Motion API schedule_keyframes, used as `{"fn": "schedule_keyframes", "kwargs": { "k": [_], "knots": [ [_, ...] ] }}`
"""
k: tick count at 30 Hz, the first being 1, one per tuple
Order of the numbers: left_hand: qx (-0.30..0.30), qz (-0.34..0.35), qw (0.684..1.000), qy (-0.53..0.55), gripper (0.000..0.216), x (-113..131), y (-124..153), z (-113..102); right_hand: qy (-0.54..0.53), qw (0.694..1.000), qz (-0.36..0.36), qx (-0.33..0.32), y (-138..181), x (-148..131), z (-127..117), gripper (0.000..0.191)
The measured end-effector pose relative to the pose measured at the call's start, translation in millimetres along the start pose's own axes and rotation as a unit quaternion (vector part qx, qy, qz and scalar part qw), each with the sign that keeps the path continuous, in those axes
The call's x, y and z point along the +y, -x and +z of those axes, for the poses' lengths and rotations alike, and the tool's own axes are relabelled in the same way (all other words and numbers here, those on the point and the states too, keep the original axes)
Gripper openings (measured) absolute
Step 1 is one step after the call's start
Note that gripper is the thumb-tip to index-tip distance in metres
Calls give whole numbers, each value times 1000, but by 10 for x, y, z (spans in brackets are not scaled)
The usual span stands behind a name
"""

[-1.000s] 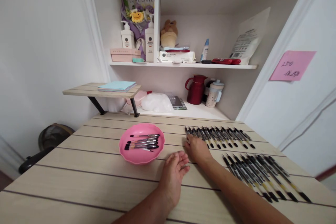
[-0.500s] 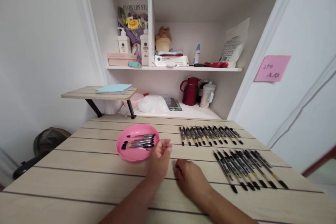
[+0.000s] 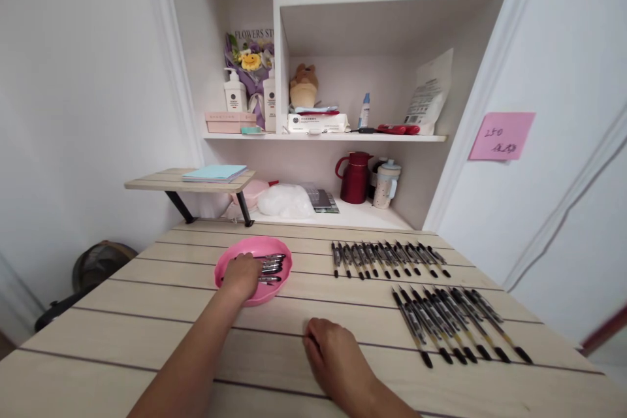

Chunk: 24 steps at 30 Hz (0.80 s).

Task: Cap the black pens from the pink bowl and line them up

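Observation:
My left hand [image 3: 243, 277] reaches down into a round pink dish [image 3: 255, 243] at the left of the table, over the left ends of the pens lying there. Its fingertips are hidden behind the back of the hand, so their grip does not show. Several dark pens [image 3: 272, 265] lie crosswise in the dish. My right hand [image 3: 336, 356] rests on the table as a loose fist, with nothing seen in it. To its right lie two rows of clear-barrelled pens with black ends, a far row [image 3: 386, 259] and a nearer row [image 3: 455, 323].
A small raised stand [image 3: 151, 180] with blue paper [image 3: 215, 173] on it stands at the back left. Behind the table, a white shelf unit holds a red jug [image 3: 355, 177], a tumbler [image 3: 386, 185] and a plastic bag [image 3: 285, 201]. A pink note [image 3: 502, 136] is on the right wall.
My left hand has moved left from beside the dish to over the pens inside it. My right hand stays a fist, slightly lower left in view. The camera view has tilted up a little.

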<state>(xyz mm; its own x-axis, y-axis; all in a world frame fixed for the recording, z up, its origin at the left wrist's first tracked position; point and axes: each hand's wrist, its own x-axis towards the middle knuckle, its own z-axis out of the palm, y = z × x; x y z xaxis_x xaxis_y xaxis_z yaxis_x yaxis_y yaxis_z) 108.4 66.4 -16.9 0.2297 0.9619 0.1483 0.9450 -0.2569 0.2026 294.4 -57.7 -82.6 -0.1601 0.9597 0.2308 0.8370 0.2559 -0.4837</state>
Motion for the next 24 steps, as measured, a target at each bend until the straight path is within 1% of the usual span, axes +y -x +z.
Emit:
{"fn": "schedule_keyframes", "kwargs": {
  "k": [3,5,6,7,8,9,10,11,13,14,16,17,19,21,24],
  "knots": [
    [24,3,1000,0,7,6,25,-87,-65,998,0,10,-9,24,-20,17],
    [58,3,998,20,11,71,76,-165,-136,990,10,27,-45,43,-51,17],
    [78,7,996,47,14,137,118,-188,-178,983,20,40,-69,52,-74,18],
    [106,14,989,103,16,230,174,-190,-227,972,33,55,-94,59,-103,21],
    [125,34,975,180,16,347,241,-164,-284,955,47,69,-116,62,-136,23],
    [109,59,956,265,15,483,320,-108,-345,933,60,84,-133,61,-170,24],
    [70,74,930,354,13,631,408,-21,-407,906,70,96,-143,56,-204,27],
    [13,71,897,437,11,780,499,91,-465,875,82,106,-146,46,-232,33],
    [-143,21,815,561,14,1047,673,351,-556,815,122,108,-136,21,-262,46],
    [-191,-10,773,606,18,1149,745,475,-584,791,151,100,-127,10,-261,50],
    [-252,-44,705,662,27,1270,842,659,-612,758,214,75,-116,2,-234,52],
    [-270,-54,681,679,31,1293,866,711,-612,750,241,69,-116,6,-214,52],
    [-287,-63,652,699,36,1288,874,746,-597,750,276,70,-129,28,-183,51],
    [-294,-66,639,708,40,1254,857,734,-578,756,297,79,-147,60,-173,49],
    [-306,-46,624,717,44,1220,838,729,-574,759,295,93,-152,105,-181,47]
  ]
}}
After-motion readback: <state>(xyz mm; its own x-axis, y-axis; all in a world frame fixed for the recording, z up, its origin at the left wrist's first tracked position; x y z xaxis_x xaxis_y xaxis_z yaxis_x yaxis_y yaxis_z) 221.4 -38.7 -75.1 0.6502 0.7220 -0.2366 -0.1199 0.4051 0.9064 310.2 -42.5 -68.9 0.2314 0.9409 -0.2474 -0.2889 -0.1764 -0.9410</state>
